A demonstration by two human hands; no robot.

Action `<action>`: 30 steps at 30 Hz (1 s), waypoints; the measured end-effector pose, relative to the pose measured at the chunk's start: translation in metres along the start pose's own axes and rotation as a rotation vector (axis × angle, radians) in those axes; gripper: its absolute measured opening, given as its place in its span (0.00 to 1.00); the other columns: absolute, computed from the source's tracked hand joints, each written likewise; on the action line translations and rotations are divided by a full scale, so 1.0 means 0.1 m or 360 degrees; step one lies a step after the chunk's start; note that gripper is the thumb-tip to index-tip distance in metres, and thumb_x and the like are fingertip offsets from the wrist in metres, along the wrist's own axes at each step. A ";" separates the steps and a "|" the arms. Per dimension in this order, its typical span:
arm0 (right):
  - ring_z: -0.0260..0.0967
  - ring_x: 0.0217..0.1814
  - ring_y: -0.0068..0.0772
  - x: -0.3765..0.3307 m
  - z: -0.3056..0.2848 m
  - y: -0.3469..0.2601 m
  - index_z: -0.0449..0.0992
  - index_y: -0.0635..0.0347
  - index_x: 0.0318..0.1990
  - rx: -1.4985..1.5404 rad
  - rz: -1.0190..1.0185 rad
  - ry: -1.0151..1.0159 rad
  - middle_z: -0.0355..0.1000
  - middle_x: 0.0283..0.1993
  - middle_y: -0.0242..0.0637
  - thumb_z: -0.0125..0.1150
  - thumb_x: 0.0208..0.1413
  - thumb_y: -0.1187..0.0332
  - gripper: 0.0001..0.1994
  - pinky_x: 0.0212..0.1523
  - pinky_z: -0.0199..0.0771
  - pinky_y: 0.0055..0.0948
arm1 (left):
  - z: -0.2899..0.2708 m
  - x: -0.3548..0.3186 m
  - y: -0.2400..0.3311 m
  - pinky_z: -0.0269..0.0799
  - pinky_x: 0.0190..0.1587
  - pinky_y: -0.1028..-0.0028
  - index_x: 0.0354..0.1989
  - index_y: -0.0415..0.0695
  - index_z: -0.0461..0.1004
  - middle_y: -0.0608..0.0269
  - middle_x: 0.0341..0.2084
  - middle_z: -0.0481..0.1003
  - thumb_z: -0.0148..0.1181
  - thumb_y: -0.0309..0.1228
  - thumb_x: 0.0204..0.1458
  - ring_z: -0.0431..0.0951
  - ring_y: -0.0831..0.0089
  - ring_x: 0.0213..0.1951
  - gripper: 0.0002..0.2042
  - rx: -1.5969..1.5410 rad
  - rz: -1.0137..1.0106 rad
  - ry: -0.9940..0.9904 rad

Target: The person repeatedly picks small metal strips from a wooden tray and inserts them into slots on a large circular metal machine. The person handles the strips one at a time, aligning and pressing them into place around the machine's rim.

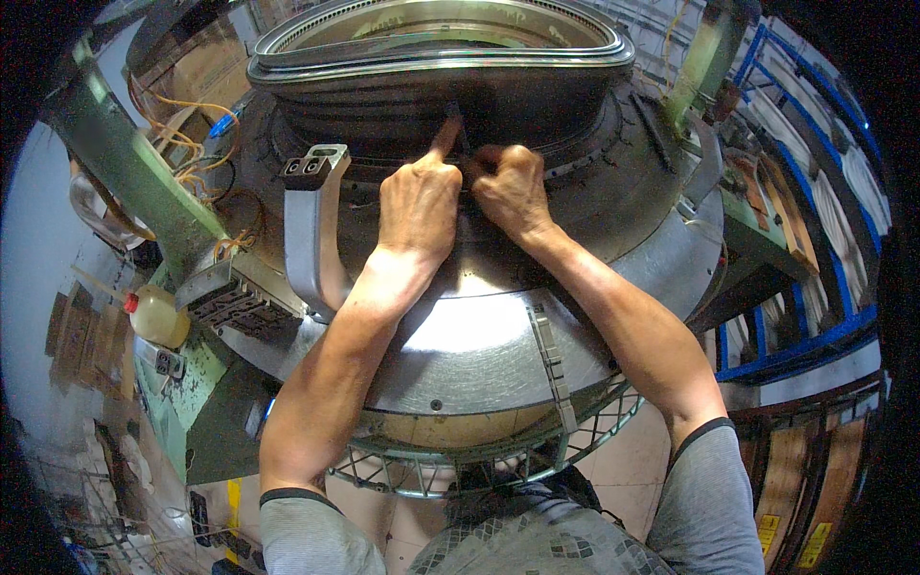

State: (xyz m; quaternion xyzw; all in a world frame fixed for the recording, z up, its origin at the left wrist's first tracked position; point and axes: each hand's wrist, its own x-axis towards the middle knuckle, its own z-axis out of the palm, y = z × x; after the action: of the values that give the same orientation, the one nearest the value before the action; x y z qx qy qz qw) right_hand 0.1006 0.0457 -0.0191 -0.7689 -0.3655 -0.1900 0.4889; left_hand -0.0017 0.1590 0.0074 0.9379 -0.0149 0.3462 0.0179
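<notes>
My left hand (420,206) is at the front of a large round machine, its index finger stretched up against the dark curved wall (374,120). Its other fingers curl under, and whatever they may hold is hidden. Close beside it on the right, my right hand (511,192) has its fingers bent and pressed together near the foot of the same wall. What lies between those fingertips is too small and shaded to make out. A shiny metal ring (441,67) with a toothed inner edge tops the wall. Beneath my forearms spreads a broad metal skirt (470,355).
A grey bracket (311,230) rises just left of my left forearm. Green posts (144,163) flank the machine, with orange cables (196,144) at the left one. A yellowish bottle (158,316) with a red cap stands lower left. Blue racking (795,144) holds pale rolls at right.
</notes>
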 end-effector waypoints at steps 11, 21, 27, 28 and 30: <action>0.76 0.28 0.32 0.01 0.13 -0.10 0.82 0.67 0.32 0.0130 0.0430 -0.0191 0.78 0.27 0.53 0.61 0.51 0.69 0.09 0.33 0.76 0.37 | -0.11 0.04 -0.07 0.82 0.37 0.63 0.39 0.38 0.83 0.48 0.31 0.81 0.65 0.20 0.41 0.85 0.55 0.35 0.14 0.0321 -0.0031 -0.0234; 0.73 0.24 0.29 -0.17 0.10 0.16 0.79 0.69 0.29 0.0445 0.0527 -0.0209 0.77 0.26 0.39 0.59 0.45 0.73 0.08 0.23 0.74 0.30 | -0.04 0.01 -0.14 0.81 0.35 0.58 0.23 0.39 0.79 0.47 0.27 0.78 0.59 0.20 0.43 0.82 0.50 0.32 0.03 0.0234 0.0000 -0.0195; 0.70 0.17 0.38 -0.30 -0.11 -0.25 0.75 0.73 0.18 -0.0017 0.0394 -0.0280 0.72 0.17 0.53 0.57 0.37 0.71 0.09 0.23 0.72 0.41 | -0.07 0.06 -0.07 0.81 0.36 0.61 0.25 0.41 0.82 0.49 0.28 0.81 0.61 0.23 0.44 0.84 0.53 0.35 0.04 0.0238 -0.0071 -0.0434; 0.70 0.16 0.37 -0.32 -0.13 -0.27 0.75 0.73 0.18 0.0073 0.0377 -0.0311 0.72 0.17 0.53 0.57 0.37 0.71 0.10 0.22 0.71 0.40 | -0.08 0.06 -0.07 0.81 0.36 0.61 0.25 0.41 0.82 0.49 0.28 0.81 0.61 0.23 0.45 0.84 0.54 0.35 0.04 0.0239 -0.0065 -0.0456; 0.67 0.15 0.30 -0.29 -0.04 -0.30 0.74 0.72 0.17 -0.0077 0.0497 -0.0211 0.70 0.15 0.50 0.56 0.37 0.73 0.08 0.21 0.69 0.38 | -0.10 0.08 -0.06 0.81 0.36 0.62 0.25 0.41 0.82 0.50 0.28 0.81 0.60 0.23 0.46 0.84 0.55 0.34 0.05 0.0220 -0.0092 -0.0440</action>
State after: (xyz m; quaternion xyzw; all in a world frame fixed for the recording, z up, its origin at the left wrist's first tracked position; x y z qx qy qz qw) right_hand 0.0589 0.0390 -0.0176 -0.8388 -0.2683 -0.0692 0.4686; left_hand -0.0015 0.1651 0.0202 0.9756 0.0335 0.2133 -0.0389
